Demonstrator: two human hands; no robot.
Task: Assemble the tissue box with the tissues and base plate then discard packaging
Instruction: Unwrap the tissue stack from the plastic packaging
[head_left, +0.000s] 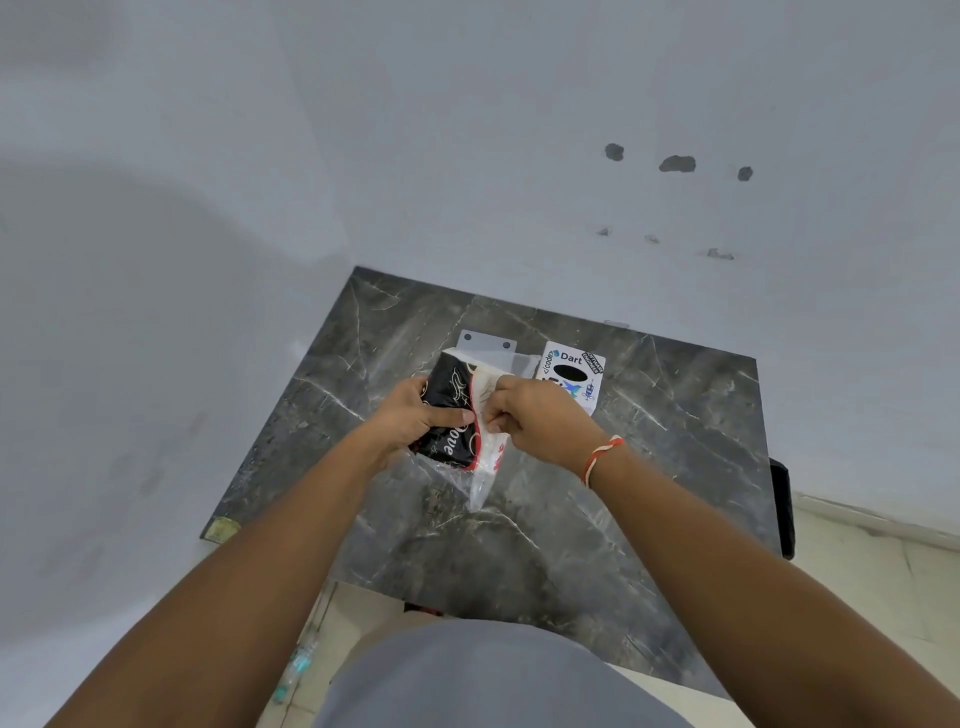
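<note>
A black, red and white plastic tissue pack is held above the middle of the dark marble table. My left hand grips its black left side. My right hand pinches the loose wrapper flap on its right side; a clear strip hangs down from it. Behind the pack lies a flat white base plate with two holes. A white tissue box with stickers and a dark oval slot stands to the right of the plate, partly hidden by my right hand.
The table stands in a corner between white walls at the back and left. A black object sits at the table's right edge. A pale tiled floor shows on the right, and a small bottle lies on the floor at lower left.
</note>
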